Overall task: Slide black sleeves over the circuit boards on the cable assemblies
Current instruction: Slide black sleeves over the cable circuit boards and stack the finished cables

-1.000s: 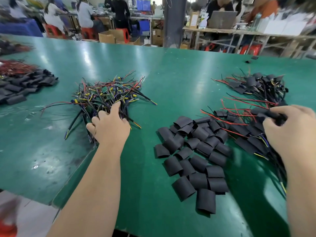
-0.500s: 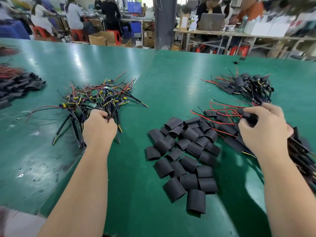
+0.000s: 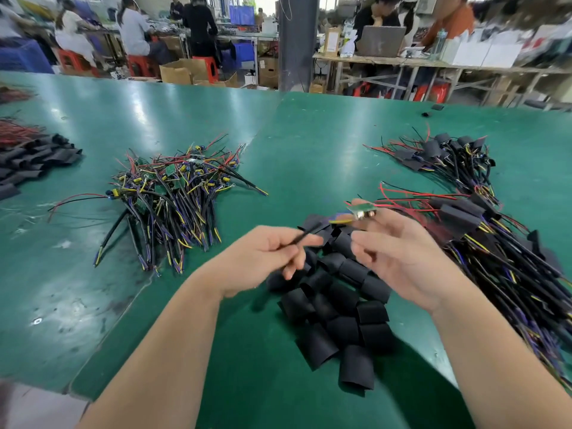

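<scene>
Black cable (image 3: 305, 235), we note, is pinched between thumb and fingers of our left hand (image 3: 266, 255). Its green circuit board (image 3: 362, 209) sits at the fingertips of our right hand (image 3: 402, 261), those fingers spread and slack. Loose black sleeves (image 3: 343, 329) lie heaped beneath both sets of fingers.

Left hand (image 3: 263, 258) pinches a black cable (image 3: 305, 235), its circuit board (image 3: 362, 209) against the right hand (image 3: 402, 258).

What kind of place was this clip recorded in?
Most likely an electronics assembly workshop: a long green worktable bears heaps of cable assemblies and cut black sleeves, and other people work at benches behind.
</scene>
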`<state>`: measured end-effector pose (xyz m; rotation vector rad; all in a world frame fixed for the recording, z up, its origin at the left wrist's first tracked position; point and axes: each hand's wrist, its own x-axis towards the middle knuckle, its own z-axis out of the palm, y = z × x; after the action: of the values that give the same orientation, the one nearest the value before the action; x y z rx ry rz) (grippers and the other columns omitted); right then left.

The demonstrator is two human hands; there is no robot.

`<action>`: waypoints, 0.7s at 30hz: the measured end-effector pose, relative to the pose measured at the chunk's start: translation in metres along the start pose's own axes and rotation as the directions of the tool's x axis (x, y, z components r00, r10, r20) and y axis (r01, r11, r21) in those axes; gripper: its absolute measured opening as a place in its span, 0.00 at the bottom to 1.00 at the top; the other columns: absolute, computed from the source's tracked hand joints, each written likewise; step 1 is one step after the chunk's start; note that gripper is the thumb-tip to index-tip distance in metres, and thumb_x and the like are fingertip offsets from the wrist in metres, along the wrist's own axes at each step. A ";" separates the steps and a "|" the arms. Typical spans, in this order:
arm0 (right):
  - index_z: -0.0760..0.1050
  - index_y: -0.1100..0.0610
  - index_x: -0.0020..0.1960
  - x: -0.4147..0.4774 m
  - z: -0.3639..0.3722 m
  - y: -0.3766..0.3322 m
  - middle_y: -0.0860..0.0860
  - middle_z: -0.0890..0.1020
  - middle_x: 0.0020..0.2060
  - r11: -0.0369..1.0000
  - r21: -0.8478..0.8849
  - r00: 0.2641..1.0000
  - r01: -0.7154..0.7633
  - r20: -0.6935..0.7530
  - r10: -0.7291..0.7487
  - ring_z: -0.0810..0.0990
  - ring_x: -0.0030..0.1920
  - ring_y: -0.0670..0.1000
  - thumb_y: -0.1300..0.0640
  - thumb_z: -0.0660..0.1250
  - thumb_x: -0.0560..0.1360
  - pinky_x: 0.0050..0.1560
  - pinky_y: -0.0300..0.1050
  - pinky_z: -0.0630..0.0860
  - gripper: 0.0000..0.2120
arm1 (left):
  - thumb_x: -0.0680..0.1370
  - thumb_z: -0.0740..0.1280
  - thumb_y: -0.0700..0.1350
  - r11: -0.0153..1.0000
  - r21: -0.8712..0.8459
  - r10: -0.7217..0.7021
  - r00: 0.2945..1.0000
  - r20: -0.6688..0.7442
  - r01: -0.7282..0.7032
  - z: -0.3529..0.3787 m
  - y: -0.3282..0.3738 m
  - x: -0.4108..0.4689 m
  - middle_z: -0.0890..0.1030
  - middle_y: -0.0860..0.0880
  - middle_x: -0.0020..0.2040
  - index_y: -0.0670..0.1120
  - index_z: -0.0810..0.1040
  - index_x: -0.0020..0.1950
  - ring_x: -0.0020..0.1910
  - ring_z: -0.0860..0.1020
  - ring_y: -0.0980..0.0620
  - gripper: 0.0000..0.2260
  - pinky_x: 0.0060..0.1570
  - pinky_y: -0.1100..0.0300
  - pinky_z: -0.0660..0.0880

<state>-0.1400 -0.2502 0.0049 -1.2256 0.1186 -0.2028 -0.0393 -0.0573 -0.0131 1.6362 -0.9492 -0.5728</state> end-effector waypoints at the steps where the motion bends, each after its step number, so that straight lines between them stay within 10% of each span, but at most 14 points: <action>1: 0.74 0.56 0.62 0.001 0.001 0.003 0.56 0.82 0.53 0.995 0.102 0.999 -0.022 0.044 0.018 0.76 0.33 0.47 0.68 0.71 0.66 0.36 0.37 0.72 0.25 | 0.81 0.54 0.30 1.000 0.019 -0.012 0.999 0.047 0.011 0.001 0.000 -0.001 0.75 0.56 0.33 0.43 0.73 0.64 0.29 0.67 0.56 0.16 0.34 0.66 0.65; 6: 0.77 0.58 0.52 0.007 0.005 0.007 0.55 0.85 0.43 0.983 0.143 0.989 0.112 -0.111 -0.097 0.81 0.33 0.46 0.62 0.68 0.67 0.35 0.33 0.75 0.13 | 0.83 0.56 0.38 1.000 0.010 -0.026 0.999 -0.026 0.026 0.003 -0.004 0.000 0.76 0.56 0.33 0.54 0.75 0.61 0.28 0.61 0.55 0.15 0.29 0.64 0.59; 13: 0.75 0.57 0.33 0.007 0.016 0.016 0.55 0.82 0.33 0.988 -0.028 0.978 0.152 -0.139 -0.154 0.83 0.32 0.52 0.59 0.73 0.61 0.30 0.37 0.75 0.07 | 0.79 0.64 0.40 0.807 0.580 0.368 0.865 -0.340 -0.115 0.024 -0.005 0.008 0.82 0.52 0.42 0.42 0.79 0.61 0.39 0.76 0.60 0.12 0.47 0.65 0.72; 17: 0.76 0.57 0.32 0.008 0.019 0.023 0.57 0.80 0.31 0.979 -0.151 0.971 0.138 -0.173 -0.164 0.78 0.29 0.53 0.53 0.75 0.59 0.31 0.41 0.72 0.10 | 0.74 0.65 0.34 0.594 0.791 0.499 0.838 -0.221 -0.145 0.029 0.000 0.007 0.81 0.41 0.42 0.37 0.79 0.62 0.41 0.79 0.42 0.16 0.43 0.49 0.73; 21: 0.79 0.58 0.42 0.008 0.018 0.022 0.54 0.83 0.35 0.982 -0.154 0.982 0.109 -0.134 -0.130 0.79 0.31 0.50 0.49 0.73 0.62 0.34 0.41 0.74 0.14 | 0.75 0.65 0.36 0.649 0.753 0.454 0.850 -0.268 -0.109 0.029 0.002 0.007 0.80 0.41 0.39 0.40 0.83 0.54 0.39 0.78 0.42 0.10 0.41 0.47 0.74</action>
<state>-0.1266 -0.2281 -0.0091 -1.3653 0.1876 -0.3936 -0.0583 -0.0792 -0.0184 2.1069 -1.1294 0.4786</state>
